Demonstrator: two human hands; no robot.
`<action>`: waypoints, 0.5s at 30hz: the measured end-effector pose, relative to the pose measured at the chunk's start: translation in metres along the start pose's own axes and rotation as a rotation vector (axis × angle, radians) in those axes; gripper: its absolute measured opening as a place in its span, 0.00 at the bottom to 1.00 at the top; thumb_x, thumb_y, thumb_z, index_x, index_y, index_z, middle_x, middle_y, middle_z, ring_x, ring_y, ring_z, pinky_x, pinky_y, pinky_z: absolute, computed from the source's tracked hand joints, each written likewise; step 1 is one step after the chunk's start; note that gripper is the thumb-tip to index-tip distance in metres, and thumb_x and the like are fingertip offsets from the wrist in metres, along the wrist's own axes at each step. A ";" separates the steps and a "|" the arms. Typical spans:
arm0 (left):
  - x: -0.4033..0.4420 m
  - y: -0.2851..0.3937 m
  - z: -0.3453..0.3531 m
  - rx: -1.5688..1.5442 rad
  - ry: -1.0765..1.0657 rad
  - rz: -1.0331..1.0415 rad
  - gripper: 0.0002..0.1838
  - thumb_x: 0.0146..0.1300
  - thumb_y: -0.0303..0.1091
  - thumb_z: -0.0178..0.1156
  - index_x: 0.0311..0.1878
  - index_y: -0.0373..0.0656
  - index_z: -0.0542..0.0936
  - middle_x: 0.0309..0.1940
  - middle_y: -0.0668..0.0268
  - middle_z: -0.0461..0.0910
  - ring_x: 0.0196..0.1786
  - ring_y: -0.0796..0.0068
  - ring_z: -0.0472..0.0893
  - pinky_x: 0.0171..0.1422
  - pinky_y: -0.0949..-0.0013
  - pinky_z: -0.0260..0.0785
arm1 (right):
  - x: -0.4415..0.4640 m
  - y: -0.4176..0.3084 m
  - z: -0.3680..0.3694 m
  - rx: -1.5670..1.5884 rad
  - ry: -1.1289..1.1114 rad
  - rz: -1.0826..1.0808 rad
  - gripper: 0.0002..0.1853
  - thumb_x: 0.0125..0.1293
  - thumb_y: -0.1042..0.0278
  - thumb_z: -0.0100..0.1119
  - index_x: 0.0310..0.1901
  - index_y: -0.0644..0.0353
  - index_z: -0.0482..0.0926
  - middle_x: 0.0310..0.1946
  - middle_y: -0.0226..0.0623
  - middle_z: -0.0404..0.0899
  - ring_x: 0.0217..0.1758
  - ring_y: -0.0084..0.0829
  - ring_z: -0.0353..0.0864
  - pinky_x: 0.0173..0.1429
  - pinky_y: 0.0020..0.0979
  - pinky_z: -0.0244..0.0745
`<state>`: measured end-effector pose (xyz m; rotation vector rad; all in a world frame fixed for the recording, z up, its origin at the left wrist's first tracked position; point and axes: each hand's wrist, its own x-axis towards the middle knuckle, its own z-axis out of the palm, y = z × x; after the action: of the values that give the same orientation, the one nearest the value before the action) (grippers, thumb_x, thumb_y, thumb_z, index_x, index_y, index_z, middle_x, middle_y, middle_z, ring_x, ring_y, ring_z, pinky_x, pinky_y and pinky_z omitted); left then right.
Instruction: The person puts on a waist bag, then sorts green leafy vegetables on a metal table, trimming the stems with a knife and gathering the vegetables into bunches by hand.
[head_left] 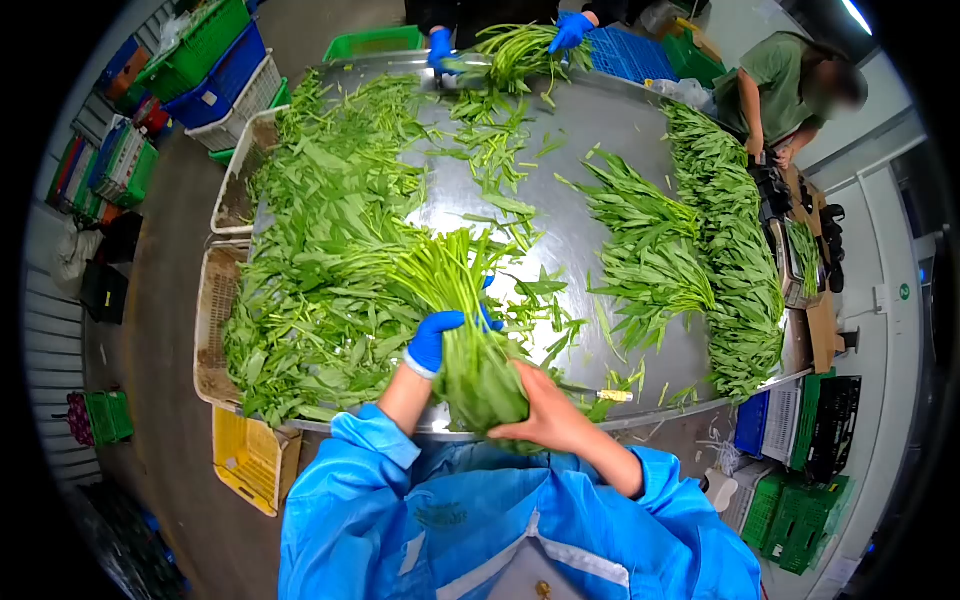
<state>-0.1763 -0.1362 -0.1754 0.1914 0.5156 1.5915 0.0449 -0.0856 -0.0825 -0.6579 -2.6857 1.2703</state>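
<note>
A bunch of water spinach point(465, 365) is held close to my body over the table's near edge, its pale stems pointing away from me and its leaves toward me. My left hand point(432, 338), in a blue glove, grips it around the stems. Bare, my right hand point(548, 412) clasps the leafy end from the right side. Left of the bunch, a large heap of loose water spinach point(330, 230) spreads over the metal table point(570, 240). Gathered bunches point(655, 270) lie to the right. A thin object with a yellowish end point(615, 396) rests near my right hand.
Across the table, a person's blue-gloved hands point(570, 32) handle more greens. Stacked bunches point(735, 260) line the right side, where another person in a green shirt point(780, 85) works. Dirty white crates point(215, 330) and a yellow crate point(250, 455) stand along the left edge.
</note>
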 end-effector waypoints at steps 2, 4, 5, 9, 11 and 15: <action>-0.005 0.033 -0.006 0.070 -0.057 -0.038 0.46 0.53 0.41 0.60 0.74 0.33 0.56 0.35 0.63 0.75 0.41 0.68 0.76 0.68 0.51 0.64 | -0.001 0.011 -0.022 0.122 -0.037 -0.009 0.50 0.49 0.48 0.77 0.68 0.65 0.62 0.69 0.54 0.62 0.70 0.49 0.65 0.71 0.40 0.63; -0.010 0.062 -0.004 0.180 0.023 -0.095 0.44 0.52 0.41 0.59 0.72 0.31 0.59 0.33 0.62 0.75 0.38 0.67 0.76 0.62 0.55 0.67 | 0.000 0.014 -0.049 0.139 0.185 0.086 0.40 0.52 0.56 0.75 0.64 0.63 0.68 0.64 0.50 0.70 0.66 0.49 0.70 0.68 0.42 0.67; -0.015 0.074 0.005 0.245 0.077 -0.131 0.43 0.52 0.41 0.59 0.71 0.31 0.60 0.32 0.61 0.75 0.36 0.67 0.76 0.60 0.56 0.67 | -0.004 0.022 -0.055 0.003 0.316 0.113 0.36 0.54 0.60 0.74 0.62 0.63 0.70 0.62 0.49 0.72 0.64 0.50 0.72 0.66 0.42 0.69; -0.020 0.064 -0.002 0.294 -0.054 -0.280 0.41 0.53 0.41 0.56 0.70 0.30 0.62 0.35 0.56 0.78 0.37 0.62 0.77 0.58 0.53 0.68 | -0.002 0.009 -0.074 -0.294 0.325 -0.185 0.26 0.59 0.67 0.64 0.61 0.60 0.72 0.62 0.44 0.73 0.64 0.44 0.73 0.65 0.42 0.70; -0.021 0.045 -0.003 0.306 -0.102 -0.397 0.39 0.55 0.37 0.55 0.70 0.30 0.61 0.43 0.52 0.81 0.51 0.57 0.80 0.65 0.52 0.68 | 0.007 -0.003 -0.076 -0.674 0.204 -0.474 0.25 0.63 0.67 0.59 0.62 0.57 0.72 0.65 0.41 0.70 0.67 0.38 0.71 0.68 0.38 0.68; -0.011 -0.010 0.002 0.826 -0.232 -0.610 0.30 0.62 0.38 0.64 0.66 0.38 0.70 0.63 0.58 0.74 0.64 0.67 0.74 0.70 0.61 0.66 | 0.024 0.005 -0.069 -1.046 0.090 -0.845 0.29 0.64 0.63 0.49 0.69 0.50 0.63 0.69 0.41 0.65 0.72 0.36 0.64 0.78 0.37 0.52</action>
<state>-0.1658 -0.1461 -0.1758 0.7530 0.9240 0.6849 0.0435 -0.0234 -0.0440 0.3906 -2.8215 -0.3749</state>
